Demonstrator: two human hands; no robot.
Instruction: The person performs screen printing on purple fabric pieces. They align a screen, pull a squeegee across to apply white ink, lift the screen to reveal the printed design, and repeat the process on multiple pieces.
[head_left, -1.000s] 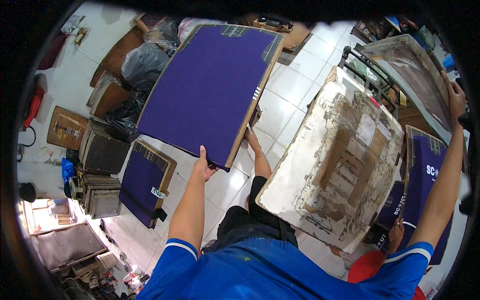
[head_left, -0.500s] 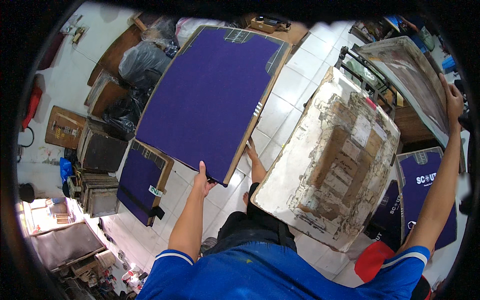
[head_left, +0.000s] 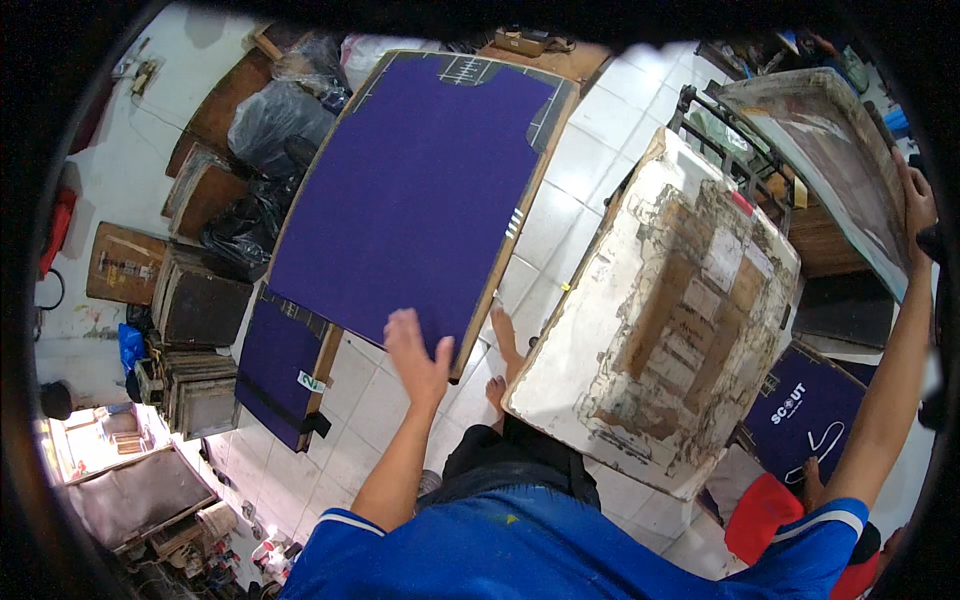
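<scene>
My left hand [head_left: 418,360] is open, fingers stretched, at the lower edge of a large board covered with purple fabric [head_left: 410,200]; whether it touches the cloth I cannot tell. Dark patches with white line patterns mark the fabric's far corners and edge, and small white stripes its right side. At the far right, my raised right hand [head_left: 917,205] grips the outer edge of a big stained printing screen in a frame [head_left: 815,140], which leans at a tilt. Between my arms stands a worn white table [head_left: 570,350] with peeling, brown-patched top.
Below the large board lies a smaller purple panel [head_left: 275,375]. Stacked frames [head_left: 205,300] and plastic bags [head_left: 280,125] line the left wall. A black metal rack [head_left: 740,150] adjoins the table. A person in a red cap [head_left: 765,520] reaches toward a printed purple panel [head_left: 790,395].
My left hand has let go of the board's lower edge and opened. On the right, the printed purple panel has shifted and the other person's hand now shows at it. My right hand keeps its grip.
</scene>
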